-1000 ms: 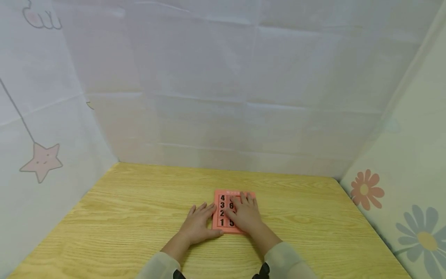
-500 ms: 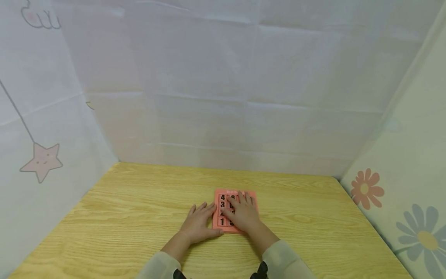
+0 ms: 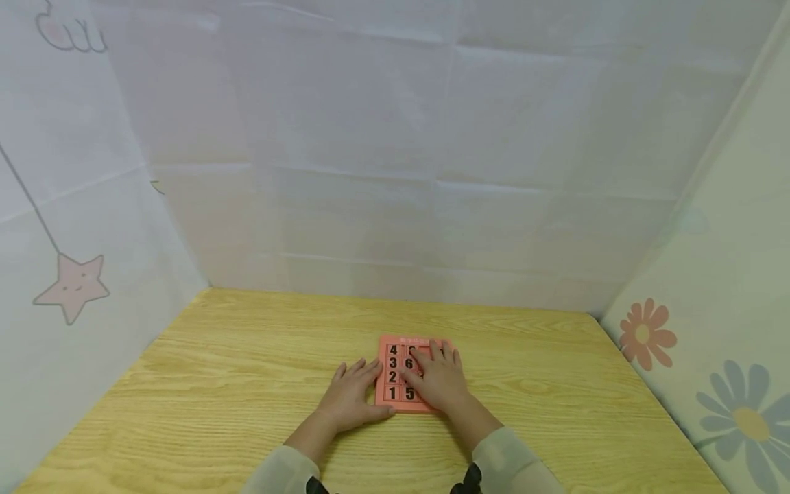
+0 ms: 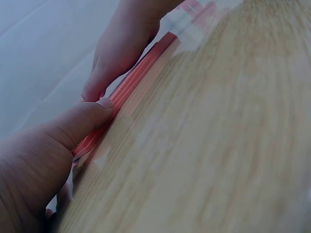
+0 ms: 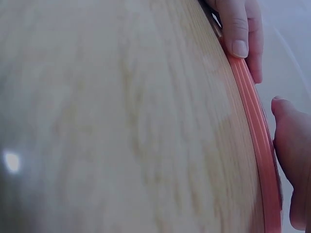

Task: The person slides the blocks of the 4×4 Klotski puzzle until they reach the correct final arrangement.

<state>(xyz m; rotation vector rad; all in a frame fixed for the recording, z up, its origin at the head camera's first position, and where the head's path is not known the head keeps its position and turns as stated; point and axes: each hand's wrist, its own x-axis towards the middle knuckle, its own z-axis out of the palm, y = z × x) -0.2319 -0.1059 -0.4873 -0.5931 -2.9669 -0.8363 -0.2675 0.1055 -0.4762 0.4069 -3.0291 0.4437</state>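
A flat salmon-pink number slide puzzle (image 3: pixel 392 378) with black digits lies on the wood-grain table (image 3: pixel 247 357). My left hand (image 3: pixel 350 400) holds its near left corner, thumb on the near edge and fingers along the left side. Over the right part of the board spreads my right hand (image 3: pixel 443 383), fingertips on the tiles, covering several of them. Digits 1 to 4 show in the left column, with 5 and 6 beside them. In the left wrist view, the thumb (image 4: pixel 92 119) presses the ridged pink edge. The right wrist view shows that edge side-on, the right hand (image 5: pixel 294 141) just above it.
A pale cloth (image 3: pixel 395 171) hangs behind the table. Side cloths carry a printed star (image 3: pixel 73 285) on the left and printed flowers (image 3: pixel 643 334) on the right. Table surface surrounds the puzzle on all sides.
My right hand shifts slightly left over the tiles, then back to the right, uncovering the 2, 6 and 5. The left hand and the board stay nearly in place.
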